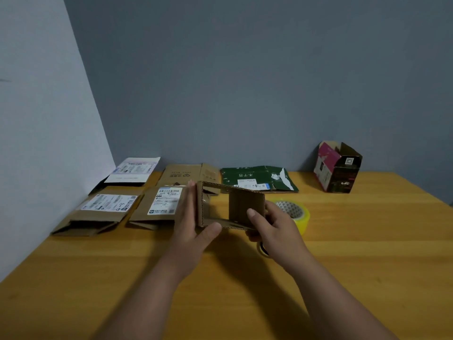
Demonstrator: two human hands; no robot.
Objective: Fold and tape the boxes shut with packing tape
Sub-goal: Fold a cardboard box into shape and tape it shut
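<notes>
brown box (246, 208), yellow tape roll (302, 219), green flattened box (259, 179)

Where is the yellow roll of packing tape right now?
The yellow roll of packing tape lies on the wooden table, just beyond the right hand, which holds the small brown cardboard box.
</notes>
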